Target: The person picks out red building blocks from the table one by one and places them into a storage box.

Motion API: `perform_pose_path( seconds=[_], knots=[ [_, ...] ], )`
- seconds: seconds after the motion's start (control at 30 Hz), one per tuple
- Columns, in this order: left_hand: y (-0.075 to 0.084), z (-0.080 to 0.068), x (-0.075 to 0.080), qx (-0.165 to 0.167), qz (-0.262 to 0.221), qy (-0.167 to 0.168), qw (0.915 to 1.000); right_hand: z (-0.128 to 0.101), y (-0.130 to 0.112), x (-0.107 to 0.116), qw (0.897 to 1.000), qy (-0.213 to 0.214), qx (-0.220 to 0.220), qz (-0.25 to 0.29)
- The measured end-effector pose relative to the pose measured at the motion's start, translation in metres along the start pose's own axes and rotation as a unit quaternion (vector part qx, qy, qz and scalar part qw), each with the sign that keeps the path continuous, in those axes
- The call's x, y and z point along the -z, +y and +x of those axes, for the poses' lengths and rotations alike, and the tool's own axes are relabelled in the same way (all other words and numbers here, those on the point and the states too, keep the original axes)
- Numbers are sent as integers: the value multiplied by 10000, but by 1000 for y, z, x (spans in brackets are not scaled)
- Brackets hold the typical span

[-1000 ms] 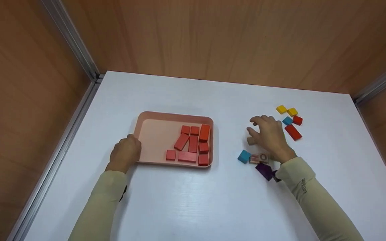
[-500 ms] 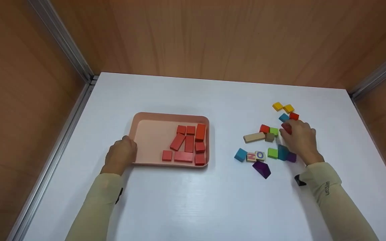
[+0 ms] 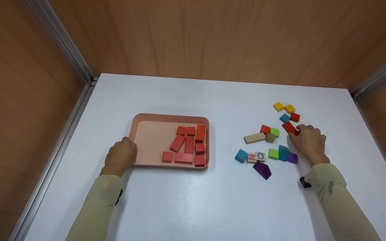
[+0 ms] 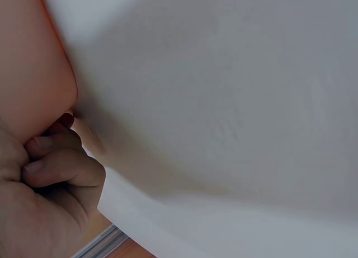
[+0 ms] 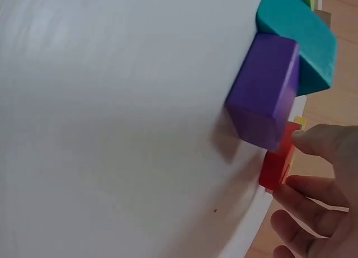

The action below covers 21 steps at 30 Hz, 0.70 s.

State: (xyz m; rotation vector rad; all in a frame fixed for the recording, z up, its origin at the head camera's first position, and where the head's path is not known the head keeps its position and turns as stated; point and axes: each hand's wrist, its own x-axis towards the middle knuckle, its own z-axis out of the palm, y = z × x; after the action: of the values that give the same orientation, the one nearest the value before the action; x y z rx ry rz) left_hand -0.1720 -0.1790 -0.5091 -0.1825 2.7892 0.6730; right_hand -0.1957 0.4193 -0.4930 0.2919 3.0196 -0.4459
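The right hand pinched the long red block, whose long axis ran toward the upper left of the frame. The left hand, fingers curled, gripped the pink tray at its left edge, well apart on the desk.

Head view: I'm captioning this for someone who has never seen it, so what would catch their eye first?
The pink tray left of centre on the white table, its right half packed with red blocks, the left hand gripping its near-left edge. Next, the scatter of coloured blocks to the right, where the right hand pinches a long red block at the heap's right edge.
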Motion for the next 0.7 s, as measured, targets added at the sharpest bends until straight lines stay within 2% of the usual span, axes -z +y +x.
perform_pose_path(
  seconds=[0.43,0.7],
  knots=[
    [0,-1,1,90,-97,-166,9998,0,-4,-3,9998,42,-111,180],
    [-1,-1,0,59,-104,-90,9999,-3,-23,4,9994,290,3,169]
  ],
)
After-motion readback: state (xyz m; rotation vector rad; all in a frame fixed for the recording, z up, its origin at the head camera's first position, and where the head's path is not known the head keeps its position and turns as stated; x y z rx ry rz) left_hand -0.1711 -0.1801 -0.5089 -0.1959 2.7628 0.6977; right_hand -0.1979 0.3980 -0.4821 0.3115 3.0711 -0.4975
